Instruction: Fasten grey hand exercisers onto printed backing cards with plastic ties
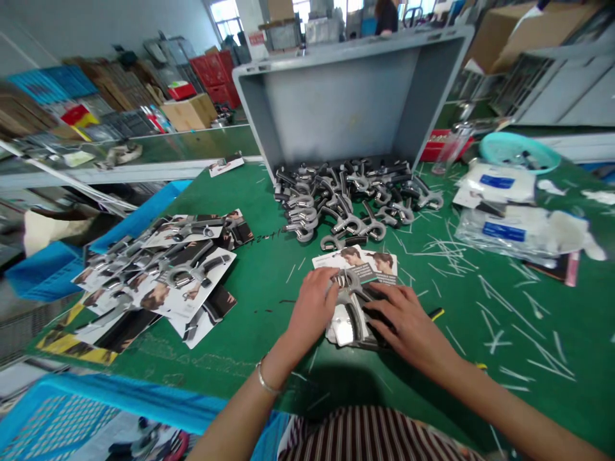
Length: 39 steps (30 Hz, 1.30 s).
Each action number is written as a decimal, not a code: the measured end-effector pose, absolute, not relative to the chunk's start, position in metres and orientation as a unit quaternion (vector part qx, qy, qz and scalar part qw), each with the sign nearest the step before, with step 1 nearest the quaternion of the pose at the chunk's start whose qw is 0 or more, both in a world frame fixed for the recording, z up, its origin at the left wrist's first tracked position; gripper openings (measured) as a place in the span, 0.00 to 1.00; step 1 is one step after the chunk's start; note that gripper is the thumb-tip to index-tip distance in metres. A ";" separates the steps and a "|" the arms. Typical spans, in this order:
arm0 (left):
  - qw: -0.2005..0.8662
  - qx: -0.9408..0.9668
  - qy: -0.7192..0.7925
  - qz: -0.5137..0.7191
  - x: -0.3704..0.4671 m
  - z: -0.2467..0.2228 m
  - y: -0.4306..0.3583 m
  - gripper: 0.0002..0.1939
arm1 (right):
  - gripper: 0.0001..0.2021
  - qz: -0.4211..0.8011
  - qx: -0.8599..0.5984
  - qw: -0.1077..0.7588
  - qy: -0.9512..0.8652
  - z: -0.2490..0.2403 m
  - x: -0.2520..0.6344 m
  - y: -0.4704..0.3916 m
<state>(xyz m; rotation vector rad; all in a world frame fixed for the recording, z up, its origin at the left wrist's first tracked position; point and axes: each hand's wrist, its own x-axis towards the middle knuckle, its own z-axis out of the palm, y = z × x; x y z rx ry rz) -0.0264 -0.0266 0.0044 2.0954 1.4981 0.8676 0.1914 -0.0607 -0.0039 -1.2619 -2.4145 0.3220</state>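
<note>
Both hands work over a small stack of printed cards (375, 267) near the front of the green table. A grey tool with a ring-shaped end (350, 280) lies on the top card. My left hand (314, 304) presses its fingertips on the tool's left side, thumb and fingers close together. Across from it, my right hand (408, 320) rests on the tool and card with its fingers spread. Behind the cards, a pile of similar grey and black tools (346, 198) spills from a grey crate (341, 109) tipped on its side.
Carded tools (182, 278) are heaped at the left. Plastic-wrapped packs (509, 224) and a turquoise bowl (521, 153) are at the right. Thin white strips (494, 298) litter the right side. A blue basket (96, 410) stands at the front left.
</note>
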 end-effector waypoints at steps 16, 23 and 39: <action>0.271 0.750 0.486 0.358 -0.020 -0.013 -0.012 0.07 | 0.04 0.291 -0.467 0.337 -0.764 -0.022 0.167 -0.013; 0.308 0.704 0.491 0.410 -0.020 -0.023 -0.010 0.07 | 0.06 0.317 -0.453 0.316 -0.771 -0.024 0.171 -0.015; 0.275 0.750 0.466 0.380 -0.023 -0.022 -0.016 0.07 | 0.06 0.315 -0.455 0.330 -0.765 -0.027 0.169 -0.018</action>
